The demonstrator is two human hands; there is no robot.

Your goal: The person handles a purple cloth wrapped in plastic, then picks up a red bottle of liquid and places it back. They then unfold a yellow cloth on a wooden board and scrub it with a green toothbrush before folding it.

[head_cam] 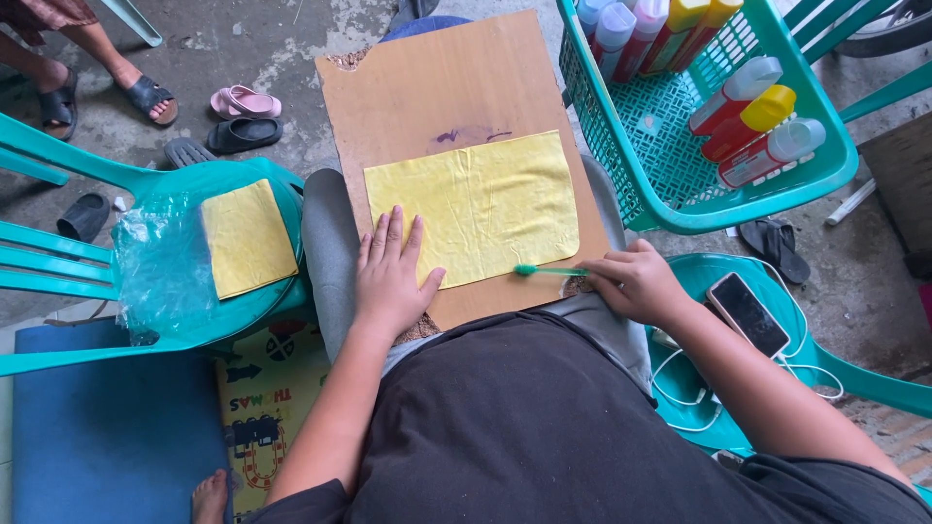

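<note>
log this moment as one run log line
left hand: flat on yellow cloth | right hand: holds green brush at cloth edge | cloth on brown board

Soft, even daylight, bright and sharp throughout, with faint shadows and slight wide-angle bending at the edges.

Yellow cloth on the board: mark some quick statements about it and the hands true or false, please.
1. The left hand lies flat on the yellow cloth. True.
2. The right hand holds scissors. False: it holds a green toothbrush.
3. The cloth lies on a wooden board. True.
4. The green basket is empty. False: it holds bottles.
5. A phone lies on the board. False: it lies on a green chair.
</note>
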